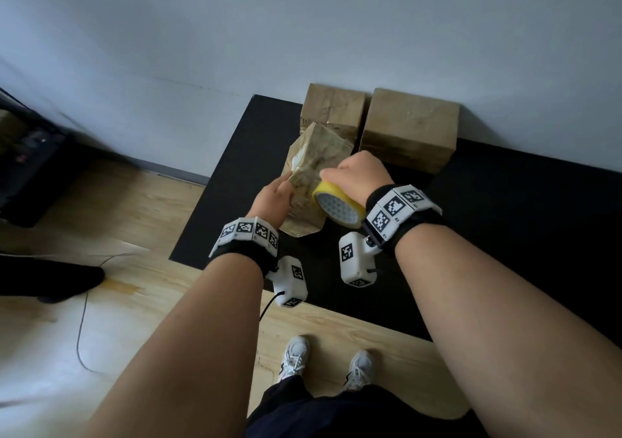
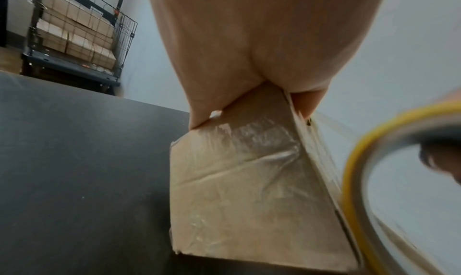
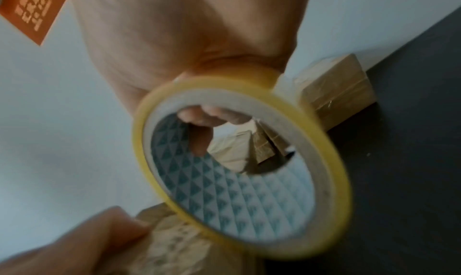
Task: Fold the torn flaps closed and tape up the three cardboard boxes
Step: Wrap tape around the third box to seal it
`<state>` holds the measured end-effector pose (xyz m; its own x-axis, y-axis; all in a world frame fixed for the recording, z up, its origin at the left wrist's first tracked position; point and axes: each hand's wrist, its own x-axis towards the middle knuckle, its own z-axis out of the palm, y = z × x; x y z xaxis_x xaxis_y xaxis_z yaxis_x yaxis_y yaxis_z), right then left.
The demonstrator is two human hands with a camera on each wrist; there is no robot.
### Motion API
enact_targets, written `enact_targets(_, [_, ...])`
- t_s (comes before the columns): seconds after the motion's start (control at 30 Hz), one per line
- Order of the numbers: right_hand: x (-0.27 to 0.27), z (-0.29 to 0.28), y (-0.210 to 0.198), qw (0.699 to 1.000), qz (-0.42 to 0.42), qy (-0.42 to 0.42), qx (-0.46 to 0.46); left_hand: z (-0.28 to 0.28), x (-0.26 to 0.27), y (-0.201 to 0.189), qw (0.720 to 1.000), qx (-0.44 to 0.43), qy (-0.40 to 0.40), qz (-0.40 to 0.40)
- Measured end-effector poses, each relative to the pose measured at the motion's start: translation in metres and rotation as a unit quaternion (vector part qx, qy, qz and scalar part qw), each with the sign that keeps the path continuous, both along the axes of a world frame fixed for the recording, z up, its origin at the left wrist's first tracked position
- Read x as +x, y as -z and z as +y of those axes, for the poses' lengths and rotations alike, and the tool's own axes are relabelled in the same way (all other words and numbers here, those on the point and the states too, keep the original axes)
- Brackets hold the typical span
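A worn cardboard box (image 1: 311, 181), wrapped in shiny clear tape, stands tilted on the black table (image 1: 505, 235). My left hand (image 1: 274, 198) grips its upper left edge, thumb on one face and fingers on the other, as the left wrist view shows on the box (image 2: 249, 180). My right hand (image 1: 361, 173) holds a yellow tape roll (image 1: 338, 207) against the box's right side, with fingers hooked through the roll's core (image 3: 212, 117). Two more cardboard boxes, one smaller (image 1: 333, 109) and one larger (image 1: 409, 127), sit closed at the back against the wall.
The black table's left edge (image 1: 208, 188) borders a wooden floor (image 1: 134, 222) with a thin cable (image 1: 80, 330). A wire cart (image 2: 75, 33) filled with cardboard boxes stands off to the left. My white shoes (image 1: 296, 356) are at the table's near edge.
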<state>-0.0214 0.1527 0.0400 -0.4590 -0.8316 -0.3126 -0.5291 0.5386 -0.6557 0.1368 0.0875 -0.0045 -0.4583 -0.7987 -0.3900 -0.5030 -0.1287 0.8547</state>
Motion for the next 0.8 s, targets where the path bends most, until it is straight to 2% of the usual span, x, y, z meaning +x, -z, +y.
enact_targets(0.3, [-0.007, 0.012, 0.019, 0.990, 0.036, 0.005, 0.137, -0.005, 0.003, 0.002, 0.999, -0.021, 0.010, -0.038])
enact_targets(0.37, [-0.005, 0.017, 0.026, 0.989, 0.035, 0.007, 0.141, -0.008, 0.003, 0.001, 0.999, -0.030, 0.010, -0.037])
enact_targets(0.53, [-0.002, 0.020, 0.019, 0.996, 0.036, 0.036, 0.075, -0.012, 0.004, 0.005, 0.998, -0.035, 0.005, -0.054])
enact_targets(0.7, [0.003, 0.021, 0.023, 0.982, 0.111, 0.017, 0.153, -0.009, -0.001, 0.001, 0.998, -0.035, 0.027, -0.053])
enact_targets(0.8, [0.005, 0.024, 0.023, 0.981, 0.119, 0.015, 0.155, -0.012, 0.003, 0.002, 0.996, -0.041, 0.029, -0.073])
